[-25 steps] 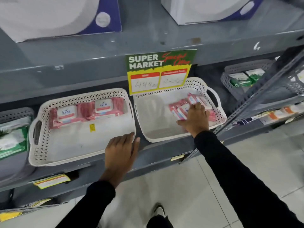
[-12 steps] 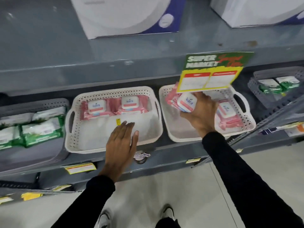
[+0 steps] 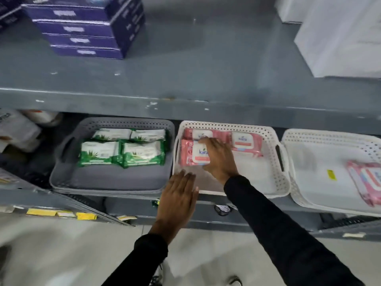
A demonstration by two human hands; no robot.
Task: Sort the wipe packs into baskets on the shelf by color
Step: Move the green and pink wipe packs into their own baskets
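My right hand (image 3: 219, 159) grips a pink wipe pack (image 3: 192, 154) and holds it low in the left part of the middle white basket (image 3: 276, 183). Two more pink packs, one of them (image 3: 246, 142), lie along that basket's back. My left hand (image 3: 178, 195) rests flat, fingers apart, on the basket's front left rim and holds nothing. The grey basket (image 3: 107, 178) to the left holds several green wipe packs (image 3: 121, 149). A second white basket (image 3: 313, 166) on the right holds one pink pack (image 3: 365, 180) at its right side.
A grey shelf board (image 3: 185, 108) runs right above the baskets. Stacked dark blue boxes (image 3: 82, 27) and a white package (image 3: 340, 36) stand on the upper shelf. White packs (image 3: 16, 129) sit at the far left. Yellow price tags (image 3: 61, 213) line the lower edge; tiled floor lies below.
My right hand has carried the pink pack from the right white basket over into the middle white basket. The view has shifted left, and my left hand stays on the basket's front rim.
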